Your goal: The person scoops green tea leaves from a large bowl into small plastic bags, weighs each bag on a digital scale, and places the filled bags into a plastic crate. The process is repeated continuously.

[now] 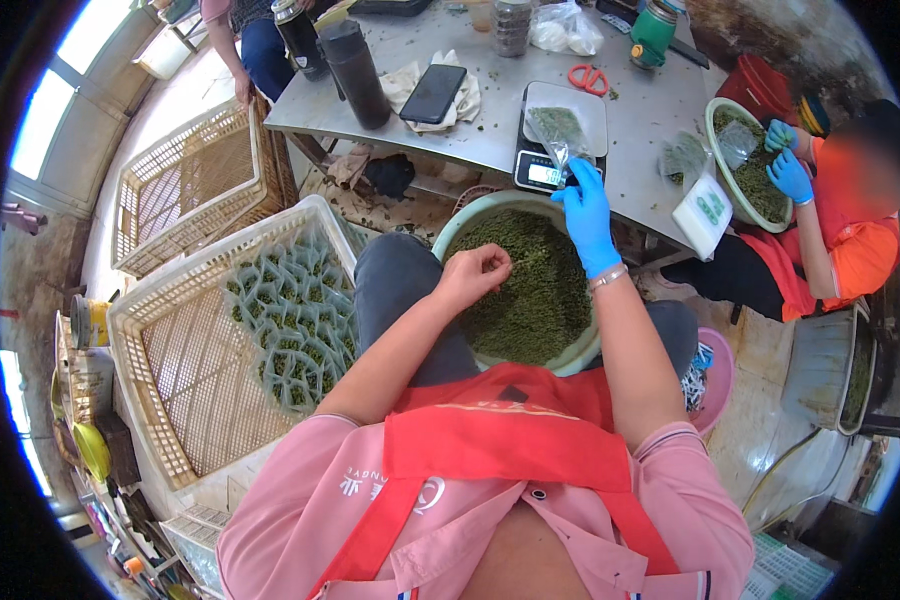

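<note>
My left hand (477,273), bare, hovers over the left side of a pale green basin (448,240) in my lap. Its fingers are closed in a pinch; what they hold, if anything, is too small to make out. Small dark green grains (530,300) fill much of the basin. In a blue glove, my right hand (588,215) reaches past the basin's far edge and pinches the near end of a clear plastic bag (558,128). That bag, partly filled with green grains, lies on a digital scale (590,105) at the metal table's (480,140) near edge.
Left, a plastic crate (195,400) holds several filled bags (295,320). On the table are red scissors (588,80), a phone (433,93) and a dark flask (355,75). At right, a co-worker's gloved hands (788,165) work over another basin (718,150) near a white scale (703,217).
</note>
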A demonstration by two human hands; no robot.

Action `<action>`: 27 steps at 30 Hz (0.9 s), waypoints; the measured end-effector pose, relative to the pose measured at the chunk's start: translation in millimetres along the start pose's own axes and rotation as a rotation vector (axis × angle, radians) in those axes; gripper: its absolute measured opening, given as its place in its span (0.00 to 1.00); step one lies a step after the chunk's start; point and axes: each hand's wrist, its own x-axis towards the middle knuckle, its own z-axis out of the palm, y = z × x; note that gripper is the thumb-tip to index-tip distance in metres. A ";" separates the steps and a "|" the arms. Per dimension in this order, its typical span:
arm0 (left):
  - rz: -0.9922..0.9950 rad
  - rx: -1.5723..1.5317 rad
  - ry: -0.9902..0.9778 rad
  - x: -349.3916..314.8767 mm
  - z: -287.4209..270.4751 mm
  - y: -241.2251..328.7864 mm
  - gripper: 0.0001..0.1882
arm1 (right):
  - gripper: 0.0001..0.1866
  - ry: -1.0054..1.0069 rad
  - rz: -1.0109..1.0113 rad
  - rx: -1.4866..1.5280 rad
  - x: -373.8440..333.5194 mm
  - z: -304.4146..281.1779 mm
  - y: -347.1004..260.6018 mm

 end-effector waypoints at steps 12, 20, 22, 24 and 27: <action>-0.011 -0.162 -0.037 -7.9 6.0 -2.2 0.07 | 0.17 -0.034 0.209 -0.127 -56.3 -19.1 -70.0; -0.010 -0.354 -0.066 -4.8 5.0 2.3 0.07 | 0.13 -0.513 0.493 0.123 -99.5 -20.8 -32.5; -0.022 -0.372 -0.043 -5.7 3.7 0.3 0.06 | 0.11 -0.545 0.517 0.102 -101.1 -14.9 -37.2; -0.017 -0.332 -0.028 -7.7 3.6 2.0 0.06 | 0.10 -0.519 0.518 0.059 -102.5 -11.8 -36.5; 0.066 -0.139 0.004 -13.0 10.5 7.9 0.04 | 0.09 -0.401 0.477 -0.045 -105.1 -5.3 -26.5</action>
